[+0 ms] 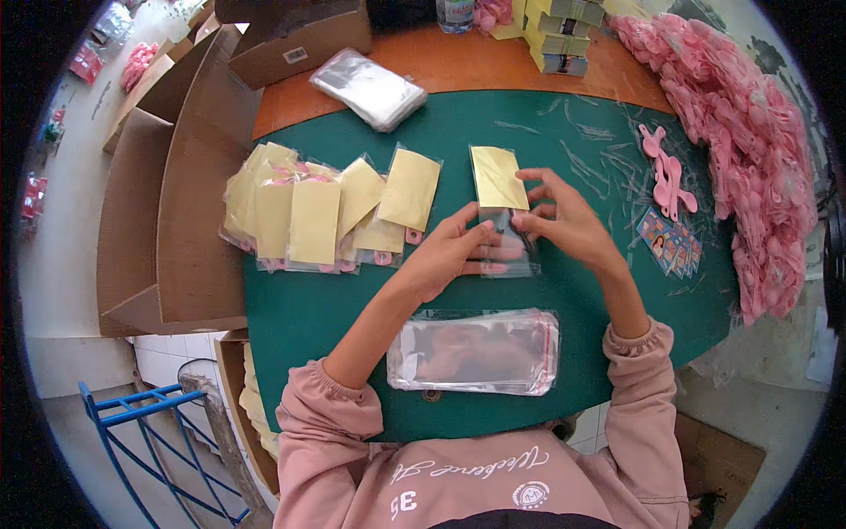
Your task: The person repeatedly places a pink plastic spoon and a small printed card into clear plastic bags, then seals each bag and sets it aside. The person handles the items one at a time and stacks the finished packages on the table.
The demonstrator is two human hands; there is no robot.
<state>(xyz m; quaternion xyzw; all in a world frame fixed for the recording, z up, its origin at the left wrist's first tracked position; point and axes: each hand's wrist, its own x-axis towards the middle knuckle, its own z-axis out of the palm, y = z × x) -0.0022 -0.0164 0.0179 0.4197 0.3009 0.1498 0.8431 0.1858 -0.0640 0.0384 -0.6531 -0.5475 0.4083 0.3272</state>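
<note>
A clear plastic bag (511,261) with a pale yellow card (499,176) in its upper part lies on the green mat (317,309). My left hand (454,251) grips the bag's lower, clear part, thumb on top and fingers underneath. At the right edge, just below the card, the thumb and fingers of my right hand (564,220) close on the bag. A stack of flat clear bags (476,351) sits nearest my body. Left of my hands, filled bags (315,220) with yellow cards lie in an overlapping pile, pink bits showing at their edges.
Pink plastic spoons (671,181) and colourful printed cards (670,245) lie at right, beside a long heap of pink bagged pieces (740,132). Behind are a clear-bag bundle (368,88) and banded card stacks (560,40). An open cardboard box (198,194) borders the left side.
</note>
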